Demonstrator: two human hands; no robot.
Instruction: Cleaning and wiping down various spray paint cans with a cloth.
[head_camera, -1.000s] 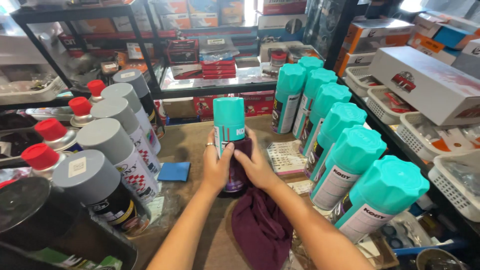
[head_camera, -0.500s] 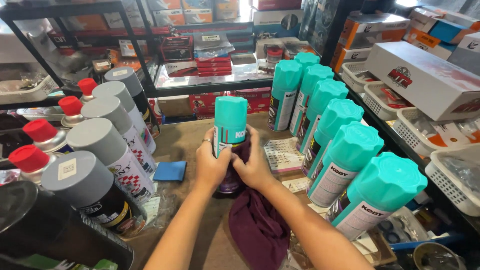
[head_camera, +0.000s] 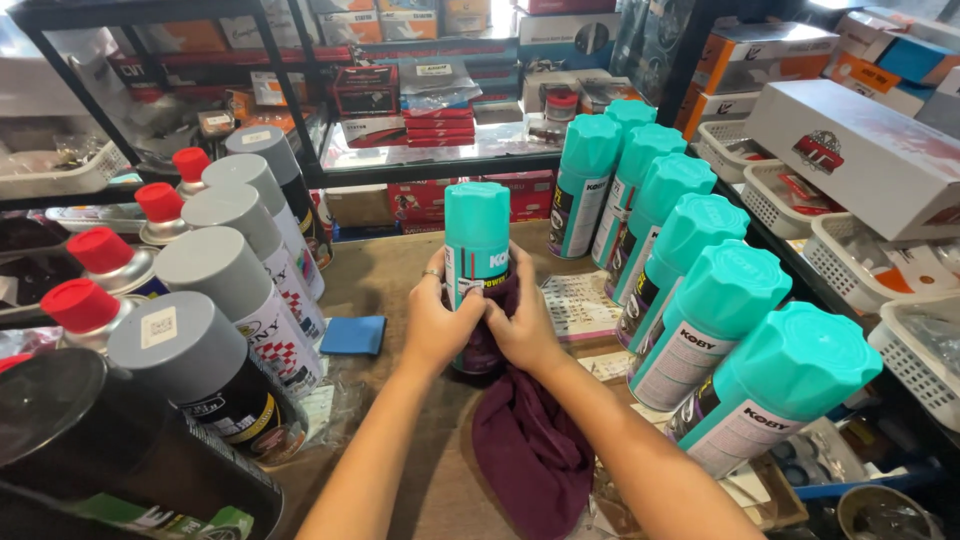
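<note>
- Two bare hands meet at the middle of a brown wooden counter, seen from above.
- Far left: a row of spray cans with grey caps (head_camera: 222, 268) runs from near to far, with red-capped cans (head_camera: 100, 250) beside them on their left.
- Just left of the hands, a small blue sponge (head_camera: 353, 335) lies flat on the counter.
- Left hand (head_camera: 437, 325) is wrapped around the left side of an upright spray can with a teal cap (head_camera: 477, 235), fingers curled against the body.
- Right hand (head_camera: 522, 330) presses a maroon cloth (head_camera: 530, 450) against the can's lower right side; the cloth trails down toward the near edge.
- The can stands on the counter, centre, gripped between both hands.
- Right: a row of matching teal-capped cans (head_camera: 720, 300) recedes from near to far.
- Far right: white baskets (head_camera: 860, 270) and a long white box (head_camera: 860, 150).
- Judged step: wiping the can's body, seemingly mid-wipe; turning the can would bring unwiped sides under the cloth.
</note>
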